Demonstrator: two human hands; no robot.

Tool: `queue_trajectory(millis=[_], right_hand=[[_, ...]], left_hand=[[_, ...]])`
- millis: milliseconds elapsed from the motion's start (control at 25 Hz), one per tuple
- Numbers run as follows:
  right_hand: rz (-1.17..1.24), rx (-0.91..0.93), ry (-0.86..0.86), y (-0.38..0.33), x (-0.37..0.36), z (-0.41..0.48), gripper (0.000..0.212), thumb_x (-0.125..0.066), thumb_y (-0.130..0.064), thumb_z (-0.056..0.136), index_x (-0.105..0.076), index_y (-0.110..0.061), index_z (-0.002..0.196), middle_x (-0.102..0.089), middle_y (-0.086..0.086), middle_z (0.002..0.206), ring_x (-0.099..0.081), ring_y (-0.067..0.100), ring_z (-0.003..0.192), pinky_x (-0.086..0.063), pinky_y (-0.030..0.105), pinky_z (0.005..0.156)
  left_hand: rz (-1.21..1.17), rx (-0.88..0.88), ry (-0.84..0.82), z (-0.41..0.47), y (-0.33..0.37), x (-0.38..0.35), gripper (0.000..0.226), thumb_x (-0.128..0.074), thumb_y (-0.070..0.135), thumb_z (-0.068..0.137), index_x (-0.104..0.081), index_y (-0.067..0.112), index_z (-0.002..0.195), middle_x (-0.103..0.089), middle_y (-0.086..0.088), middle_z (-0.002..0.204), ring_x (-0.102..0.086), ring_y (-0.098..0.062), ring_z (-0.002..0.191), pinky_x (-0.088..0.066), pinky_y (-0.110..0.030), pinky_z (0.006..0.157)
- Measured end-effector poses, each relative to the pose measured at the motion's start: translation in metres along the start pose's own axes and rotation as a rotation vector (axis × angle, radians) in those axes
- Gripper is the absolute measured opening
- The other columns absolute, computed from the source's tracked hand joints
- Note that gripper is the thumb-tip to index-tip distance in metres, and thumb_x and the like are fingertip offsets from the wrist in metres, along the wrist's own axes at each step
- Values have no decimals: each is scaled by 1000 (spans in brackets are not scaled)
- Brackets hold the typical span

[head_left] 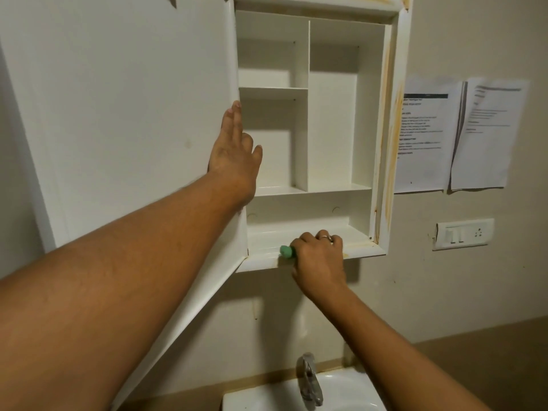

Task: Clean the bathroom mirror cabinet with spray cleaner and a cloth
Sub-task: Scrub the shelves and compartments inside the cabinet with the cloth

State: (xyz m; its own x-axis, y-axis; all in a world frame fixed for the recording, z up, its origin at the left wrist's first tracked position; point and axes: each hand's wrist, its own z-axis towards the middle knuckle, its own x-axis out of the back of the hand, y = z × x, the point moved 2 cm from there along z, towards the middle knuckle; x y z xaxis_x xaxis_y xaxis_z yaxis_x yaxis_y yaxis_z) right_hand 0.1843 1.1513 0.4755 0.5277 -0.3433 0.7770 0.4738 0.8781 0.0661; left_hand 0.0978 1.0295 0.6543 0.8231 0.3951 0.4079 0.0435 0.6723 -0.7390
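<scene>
My left hand [234,152] is in the middle of the frame. Its fingers are straight and close together, and they lie flat against the inner side of the open door [118,114], near the edge where the door meets the cabinet [391,114]. The thumb stands apart, to the right. This hand holds nothing.

My right hand [320,256] is lower, in the middle of the frame. Its fingers are curled tight around the green cloth [287,252], and only a small end of the cloth shows at the left of the fist. The cloth touches the front ledge at the bottom of the cabinet. One ring [326,237] is on a finger of this hand.

Inside the cabinet I count four compartments: two small ones at the left, one tall one at the right, one wide one below. On the wall at the right hang two papers [421,137], and under them is one switch plate [462,234]. At the bottom of the frame are one faucet [310,378] and one sink [267,396].
</scene>
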Motion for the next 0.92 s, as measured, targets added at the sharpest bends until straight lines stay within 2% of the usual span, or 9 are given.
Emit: queue_trajectory(millis=[80,240,400,480,600,680,720,840,920], right_hand=[[23,-79,-11,-19,5,3,21,-61,-26,85,-70,-21,103,-69,1,104,-55,29,104,-38,43,90],[312,60,28,-70,-5,-4,26,-58,-15,73,-72,-20,94,-70,2,92,-55,29,95,-39,40,80],[170,222,100,-9,-11,-10,38,-60,-11,74,-68,-30,106,-74,-4,95,-57,26,89,-37,38,74],[66,140,70,43,-8,-7,34,-62,-11,80,-66,-31,108,-73,-5,94,-58,25,91,-39,38,77],[-30,-121,45,125,-1,-7,22,-64,-17,89,-67,-30,107,-73,-4,91,-59,24,95,-44,38,83],[-3,-245,45,135,2,-7,14,-65,-28,93,-68,-28,106,-74,-3,92,-58,24,96,-47,38,85],[41,-246,46,120,2,-4,14,-65,-31,92,-69,-26,104,-74,-2,92,-58,24,96,-47,37,84],[212,-43,36,43,-2,-2,19,-64,-20,84,-72,-23,101,-74,1,93,-57,25,91,-47,36,78],[236,92,38,36,0,-6,26,-60,-11,83,-70,-22,104,-73,0,94,-55,25,88,-43,36,71]], left_hand=[[-5,9,7,0,0,-2,119,-62,74,80,2,21,165,-14,-22,168,18,-65,144,12,-70,118],[-15,64,44,2,5,-4,119,-59,78,80,2,20,165,-8,-22,169,19,-62,146,12,-67,120],[-55,119,41,4,4,-2,134,-57,92,68,2,19,165,-2,-23,170,19,-59,148,10,-64,122],[-69,122,39,7,5,-3,138,-54,96,65,3,20,165,1,-24,170,19,-59,148,9,-64,122],[-114,115,68,10,8,-2,141,-53,99,61,4,21,165,4,-24,169,19,-61,147,7,-66,122],[-156,105,84,12,13,-2,143,-54,100,59,4,23,164,5,-24,169,19,-61,147,7,-68,121],[-167,90,81,12,19,-2,143,-54,99,58,5,23,164,6,-23,170,20,-61,147,6,-70,120],[-190,51,49,14,46,-3,142,-55,98,60,10,25,163,10,-22,170,20,-60,147,7,-75,116],[-198,60,40,16,55,-7,142,-54,98,60,11,26,163,13,-23,169,20,-59,147,8,-77,114]])
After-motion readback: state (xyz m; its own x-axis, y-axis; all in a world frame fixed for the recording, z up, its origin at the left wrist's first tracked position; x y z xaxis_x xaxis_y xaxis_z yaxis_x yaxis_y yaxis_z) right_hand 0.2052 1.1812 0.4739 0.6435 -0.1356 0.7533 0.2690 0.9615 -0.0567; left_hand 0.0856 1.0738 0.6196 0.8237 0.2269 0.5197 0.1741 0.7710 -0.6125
